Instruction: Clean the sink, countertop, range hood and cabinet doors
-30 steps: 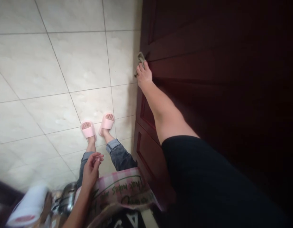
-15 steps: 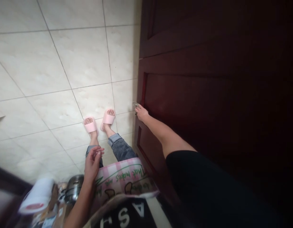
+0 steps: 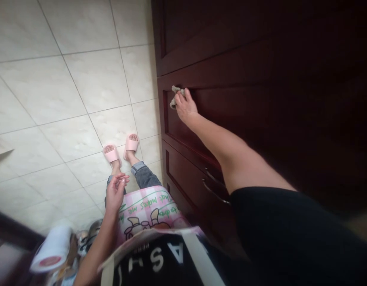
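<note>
My right hand (image 3: 186,105) grips a crumpled greyish cloth (image 3: 175,99) and presses it against the dark red-brown cabinet door (image 3: 231,115), at the corner of its recessed panel. The cloth pokes out past the fingertips, and the part under the palm is hidden. My left hand (image 3: 116,190) hangs in front of the pink checked apron (image 3: 144,206), touching nothing that I can see. Its fingers are loosely bent, the hand open and without anything in it.
Two curved metal handles (image 3: 216,190) stick out from the cabinet below my right arm. At the lower left stand a white cylindrical container (image 3: 52,248) and a partly hidden metal pot (image 3: 94,230). Pink slippers (image 3: 111,155) are on my feet, on pale floor tiles (image 3: 76,83).
My right hand has moved with the cloth from the cabinet door's edge up onto its panel. The view has shifted, bringing the handles into sight. My left hand stays much the same.
</note>
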Demonstrator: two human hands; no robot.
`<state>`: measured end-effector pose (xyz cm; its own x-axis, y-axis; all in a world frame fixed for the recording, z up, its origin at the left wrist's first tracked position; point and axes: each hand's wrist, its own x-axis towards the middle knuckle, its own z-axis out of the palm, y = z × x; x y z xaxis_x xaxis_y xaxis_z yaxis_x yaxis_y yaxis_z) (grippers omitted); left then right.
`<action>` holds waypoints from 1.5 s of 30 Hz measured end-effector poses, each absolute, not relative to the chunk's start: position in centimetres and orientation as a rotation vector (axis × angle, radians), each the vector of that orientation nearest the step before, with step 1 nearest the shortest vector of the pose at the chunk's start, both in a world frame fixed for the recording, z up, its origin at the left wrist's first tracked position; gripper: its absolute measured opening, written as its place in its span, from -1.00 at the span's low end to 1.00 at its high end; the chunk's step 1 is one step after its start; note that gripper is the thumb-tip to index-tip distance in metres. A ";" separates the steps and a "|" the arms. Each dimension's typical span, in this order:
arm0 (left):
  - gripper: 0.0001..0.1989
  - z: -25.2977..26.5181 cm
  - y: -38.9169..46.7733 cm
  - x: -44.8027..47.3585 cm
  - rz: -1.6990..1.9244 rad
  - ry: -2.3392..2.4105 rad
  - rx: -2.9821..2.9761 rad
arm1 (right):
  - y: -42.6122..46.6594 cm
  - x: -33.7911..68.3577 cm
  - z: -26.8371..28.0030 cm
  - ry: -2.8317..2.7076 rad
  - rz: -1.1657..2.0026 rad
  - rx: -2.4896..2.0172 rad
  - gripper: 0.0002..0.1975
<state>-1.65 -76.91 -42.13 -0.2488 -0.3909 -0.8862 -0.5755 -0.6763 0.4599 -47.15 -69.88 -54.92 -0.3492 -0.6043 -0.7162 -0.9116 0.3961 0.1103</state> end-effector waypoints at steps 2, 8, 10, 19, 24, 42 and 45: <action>-0.53 -41.3 -77.2 -1.9 2.091 1.204 -1.850 | -69.6 -47.4 -52.2 2.127 0.693 -1.298 -0.37; -0.50 -38.3 -78.8 -1.6 2.165 1.245 -1.811 | -66.1 -43.6 -44.4 2.253 0.703 -1.180 -0.40; -0.48 -37.0 -79.6 -1.0 2.180 1.262 -1.798 | -64.2 -41.1 -41.6 2.094 0.757 -1.150 -0.39; -0.48 -33.7 -82.0 1.8 2.209 1.355 -1.855 | -66.6 -45.5 -34.3 2.150 0.827 -1.225 -0.29; -0.52 -32.2 -82.6 2.1 2.267 1.390 -1.816 | -62.6 -40.9 -30.6 2.037 0.830 -1.197 -0.37; -0.52 -29.6 -79.5 0.8 2.379 1.433 -1.549 | -65.1 -38.4 -20.9 2.233 1.005 -1.200 -0.36; -0.47 -28.8 -76.8 -2.7 2.498 1.397 -1.213 | -66.4 -42.0 -20.3 2.419 0.892 -1.308 -0.06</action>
